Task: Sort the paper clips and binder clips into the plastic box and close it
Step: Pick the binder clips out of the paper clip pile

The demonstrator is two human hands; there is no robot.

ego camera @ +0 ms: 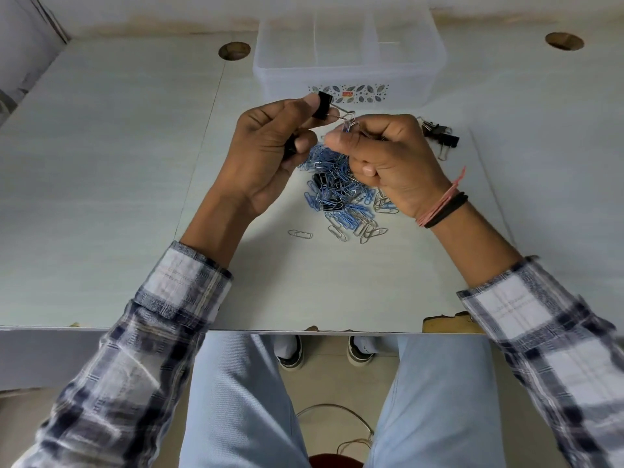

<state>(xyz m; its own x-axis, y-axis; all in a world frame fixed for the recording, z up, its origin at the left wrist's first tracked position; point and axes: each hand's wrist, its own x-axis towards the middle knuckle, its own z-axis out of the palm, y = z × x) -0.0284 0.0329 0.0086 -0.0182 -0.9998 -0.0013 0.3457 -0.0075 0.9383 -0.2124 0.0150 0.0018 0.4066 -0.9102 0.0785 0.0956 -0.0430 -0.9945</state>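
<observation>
My left hand (270, 153) pinches a black binder clip (323, 105) by its body, raised above the table; another black clip shows lower in that palm. My right hand (388, 157) pinches a paper clip (347, 125) that touches the binder clip's wire handles. Below both hands lies a pile of blue and silver paper clips (344, 201) with a few black binder clips mixed in. More black binder clips (439, 136) lie to the right of my right hand. The clear plastic box (351, 59), open, with dividers, stands behind the hands.
One loose silver paper clip (300, 234) lies left of the pile. Two round cable holes (234, 50) (564, 41) sit in the tabletop at the back. The table's front edge (449, 324) is chipped at the right. No lid shows in view.
</observation>
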